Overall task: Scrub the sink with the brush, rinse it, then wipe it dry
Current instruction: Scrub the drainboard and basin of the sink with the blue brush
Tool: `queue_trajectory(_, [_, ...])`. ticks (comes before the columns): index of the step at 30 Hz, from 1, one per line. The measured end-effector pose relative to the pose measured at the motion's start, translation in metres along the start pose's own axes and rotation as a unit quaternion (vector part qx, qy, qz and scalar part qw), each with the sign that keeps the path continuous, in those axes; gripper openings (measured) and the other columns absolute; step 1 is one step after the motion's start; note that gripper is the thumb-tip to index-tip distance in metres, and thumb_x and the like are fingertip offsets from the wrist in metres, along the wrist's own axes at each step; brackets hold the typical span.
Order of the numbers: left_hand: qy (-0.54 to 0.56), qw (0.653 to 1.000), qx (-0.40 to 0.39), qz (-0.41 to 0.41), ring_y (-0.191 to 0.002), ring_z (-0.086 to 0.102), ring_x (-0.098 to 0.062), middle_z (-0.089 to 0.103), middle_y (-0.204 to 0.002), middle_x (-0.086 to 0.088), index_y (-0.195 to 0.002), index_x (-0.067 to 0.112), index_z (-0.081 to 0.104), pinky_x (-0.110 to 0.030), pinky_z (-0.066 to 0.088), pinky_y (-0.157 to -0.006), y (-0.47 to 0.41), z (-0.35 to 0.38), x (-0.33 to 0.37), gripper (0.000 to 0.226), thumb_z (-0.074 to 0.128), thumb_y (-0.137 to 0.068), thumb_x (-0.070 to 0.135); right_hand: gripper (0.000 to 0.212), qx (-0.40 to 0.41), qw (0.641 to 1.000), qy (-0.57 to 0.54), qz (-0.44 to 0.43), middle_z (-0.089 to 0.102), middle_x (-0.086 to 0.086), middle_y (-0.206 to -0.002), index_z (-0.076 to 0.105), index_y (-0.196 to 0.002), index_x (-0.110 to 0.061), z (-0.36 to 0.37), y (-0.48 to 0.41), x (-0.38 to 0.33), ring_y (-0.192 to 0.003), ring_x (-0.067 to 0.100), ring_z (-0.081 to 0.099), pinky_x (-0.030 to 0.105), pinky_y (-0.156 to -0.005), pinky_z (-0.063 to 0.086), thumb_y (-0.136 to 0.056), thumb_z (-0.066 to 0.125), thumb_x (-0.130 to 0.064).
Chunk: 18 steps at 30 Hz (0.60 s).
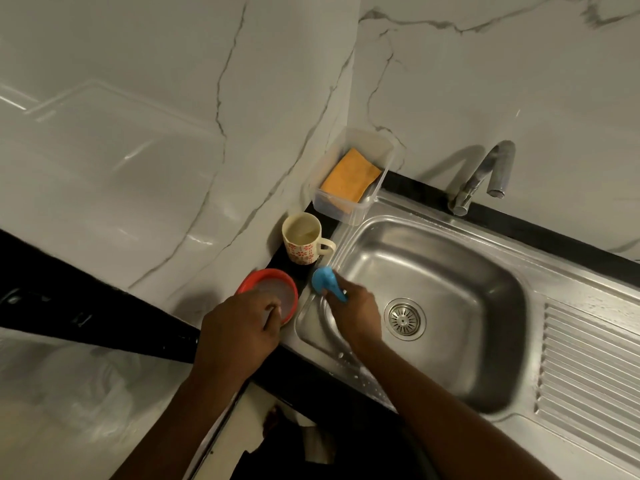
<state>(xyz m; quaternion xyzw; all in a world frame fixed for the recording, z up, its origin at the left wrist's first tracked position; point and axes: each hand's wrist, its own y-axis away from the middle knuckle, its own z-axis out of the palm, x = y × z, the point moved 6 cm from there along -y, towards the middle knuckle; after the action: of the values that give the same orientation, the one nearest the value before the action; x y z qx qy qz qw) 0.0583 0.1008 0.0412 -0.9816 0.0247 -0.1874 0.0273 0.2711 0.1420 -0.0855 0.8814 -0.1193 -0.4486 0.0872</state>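
A stainless steel sink (pixel 446 271) with a round drain (pixel 404 318) fills the right half of the view. My right hand (pixel 358 311) grips a blue brush (pixel 325 282) at the sink's left rim, its head pointing away from me. My left hand (pixel 239 336) rests on the near edge of a red tub (pixel 256 277) holding a pale paste, fingers curled at its rim. An orange cloth (pixel 349 180) lies in a clear plastic box (pixel 360 206) at the sink's back left corner. The tap (pixel 485 174) stands behind the basin, with no water running.
A cream mug with red flower print (pixel 304 242) stands on the black counter between the tub and the box. A ribbed draining board (pixel 595 368) lies right of the basin. Marble wall panels close off the back and left.
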Motion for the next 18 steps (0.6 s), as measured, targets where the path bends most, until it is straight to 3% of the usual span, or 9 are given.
queue_trajectory(4, [-0.007,1.0,-0.007,-0.006,-0.057,0.053,-0.005,0.069,-0.074,0.007,-0.09,0.025,0.073,-0.008,0.028,-0.053,-0.004,0.007,0.001,0.009,0.068,-0.095,0.031,0.053,-0.041,0.994,0.092,-0.053,0.075,-0.001,-0.112,0.044,-0.144,-0.065,0.016,0.035,0.01,-0.097,0.022,0.071,0.032,-0.076,0.052,-0.095,0.063,-0.059])
queue_trajectory(7, [0.003,1.0,-0.018,0.012,-0.057,0.056,-0.007,0.066,-0.072,0.007,-0.088,0.024,0.071,-0.009,0.036,-0.053,-0.008,0.014,0.001,0.015,0.065,-0.097,0.035,0.051,0.001,0.99,0.126,-0.064,0.075,-0.002,-0.112,0.049,-0.146,-0.057,0.004,0.002,0.002,-0.091,0.018,0.071,0.028,-0.071,0.05,-0.096,0.063,-0.058])
queue_trajectory(11, [0.03,0.999,-0.024,0.038,-0.058,0.059,-0.008,0.064,-0.069,0.009,-0.085,0.025,0.069,-0.021,0.053,-0.056,-0.009,0.017,0.005,0.016,0.065,-0.098,0.034,0.048,0.028,0.995,0.097,-0.016,0.074,-0.004,-0.108,0.056,-0.145,-0.044,-0.019,-0.037,-0.007,-0.081,0.012,0.066,0.028,-0.063,0.048,-0.098,0.065,-0.05])
queue_trajectory(15, [0.026,0.999,-0.025,0.028,-0.058,0.055,-0.006,0.062,-0.071,0.01,-0.086,0.026,0.067,-0.012,0.041,-0.056,-0.009,0.019,0.002,0.016,0.065,-0.098,0.035,0.049,-0.022,0.994,0.096,-0.038,0.076,-0.003,-0.115,0.053,-0.145,-0.051,-0.002,-0.002,-0.002,-0.089,0.016,0.072,0.034,-0.074,0.059,-0.097,0.065,-0.051])
queue_trajectory(18, [0.019,0.999,-0.02,0.022,-0.055,0.052,-0.004,0.061,-0.069,0.01,-0.086,0.026,0.068,-0.01,0.037,-0.053,-0.008,0.019,-0.001,0.018,0.063,-0.098,0.038,0.054,-0.058,0.985,0.147,-0.072,0.074,-0.001,-0.118,0.045,-0.147,-0.058,0.012,0.026,0.007,-0.098,0.022,0.071,0.04,-0.083,0.059,-0.096,0.062,-0.055])
